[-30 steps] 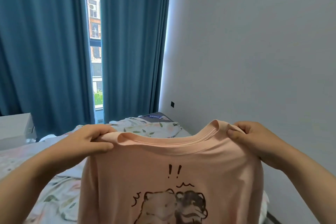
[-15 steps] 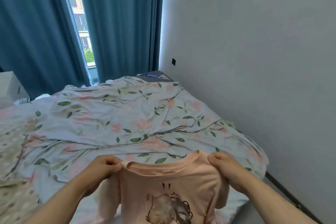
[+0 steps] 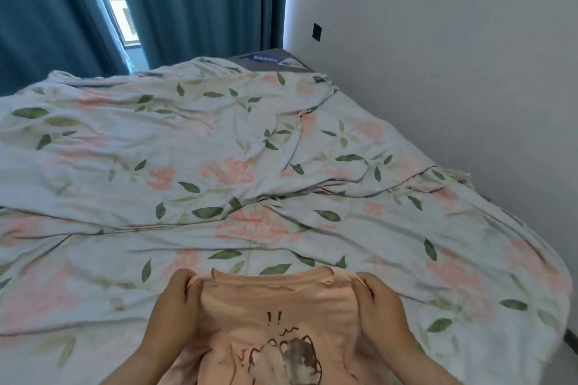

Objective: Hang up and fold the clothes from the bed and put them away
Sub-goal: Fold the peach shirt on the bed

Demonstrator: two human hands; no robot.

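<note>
A peach T-shirt [image 3: 275,309] with a cartoon animal print and two exclamation marks hangs in front of me at the bottom centre, print facing me. My left hand [image 3: 175,306] grips its left shoulder beside the collar. My right hand [image 3: 378,306] grips the right shoulder. The shirt is held just above the near edge of the bed [image 3: 219,166], and its lower part runs out of frame.
The bed is covered by a rumpled white quilt with pink flowers and green leaves. A white wall [image 3: 453,56] runs along its right side with a dark socket [image 3: 316,31]. Blue curtains [image 3: 203,3] and a window strip stand behind the bed. A narrow floor gap [image 3: 570,337] shows at right.
The shirt and both hands have come down from chest height to just over the near edge of the bed, and my view has tilted down onto the quilt.
</note>
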